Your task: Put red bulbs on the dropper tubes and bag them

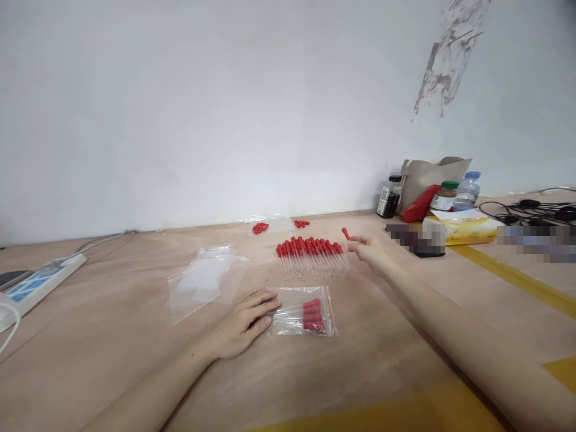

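My left hand point(245, 321) lies flat on the table, fingers stretched out, fingertips on the left edge of a clear zip bag point(303, 312) holding a few red-capped droppers. My right hand point(366, 249) reaches out beside the right end of a row of several glass droppers with red bulbs point(312, 255). Its fingers pinch one dropper whose red bulb point(345, 233) sticks up above them.
A pile of empty clear bags point(204, 282) lies left of centre. Loose red bulbs point(260, 227) sit by the wall. At the right stand a grey bag point(427, 180), bottles, a yellow tissue pack point(463, 231) and black cables. A power strip point(38, 285) lies at the far left.
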